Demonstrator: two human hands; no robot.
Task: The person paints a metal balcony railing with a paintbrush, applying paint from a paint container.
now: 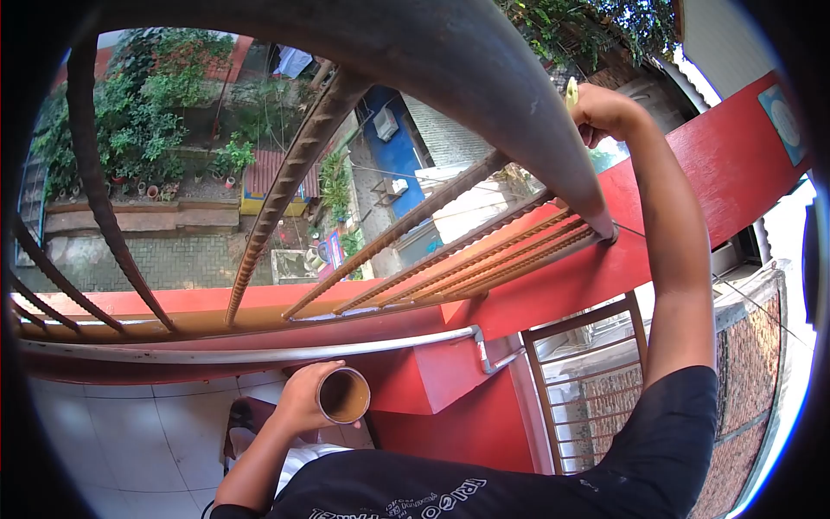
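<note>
Though near cup (343, 396), shirt print (415, 497) illegible

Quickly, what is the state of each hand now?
Left hand: closed around a cup of brown liquid.
Right hand: closed on a small yellow thing.

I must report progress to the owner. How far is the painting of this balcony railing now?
Done: the wide top rail looks evenly dark brown, so it seems coated. In hand: the right hand holds a yellow-handled brush by that rail, and the left hand holds a can of brown paint. Left: the thin bars look patchy orange-brown, probably not yet painted.
</note>
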